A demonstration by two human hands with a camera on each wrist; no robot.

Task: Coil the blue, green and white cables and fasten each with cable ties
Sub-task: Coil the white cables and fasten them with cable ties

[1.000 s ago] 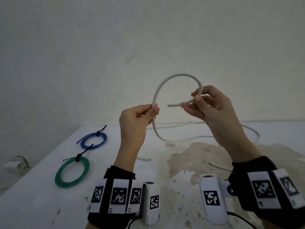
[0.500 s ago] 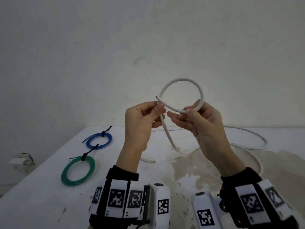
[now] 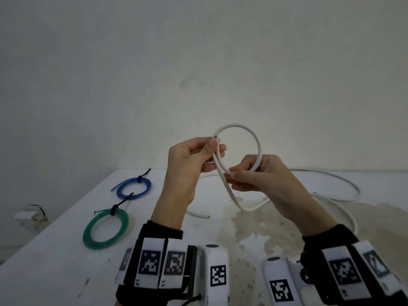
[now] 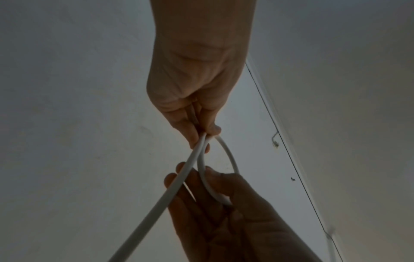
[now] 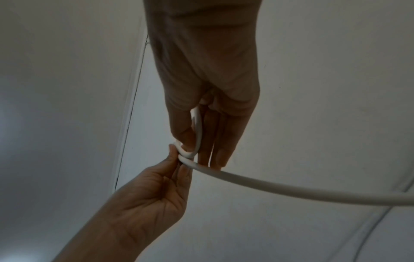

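I hold a white cable (image 3: 254,134) in the air above the table, bent into one closed loop. My left hand (image 3: 199,154) pinches the cable's free end against the strand where they cross at the loop's upper left. My right hand (image 3: 247,173) pinches the loop's bottom between thumb and fingers. The left wrist view shows the white cable (image 4: 201,159) leaving my left hand (image 4: 199,127). In the right wrist view the white cable (image 5: 268,186) trails off to the right. A blue coil (image 3: 134,189) and a green coil (image 3: 106,228), each bound with a black tie, lie on the left.
The slack of the white cable (image 3: 344,188) curves over the white table (image 3: 55,272) at the right and behind my hands. A loose white cable end (image 3: 198,214) lies near my left forearm. A stained patch (image 3: 265,228) spreads over the table's middle. A wall stands behind.
The free end, held by my right hand a second ago, has been brought across to my left hand, closing the loop. My right hand slid down to the loop's bottom.
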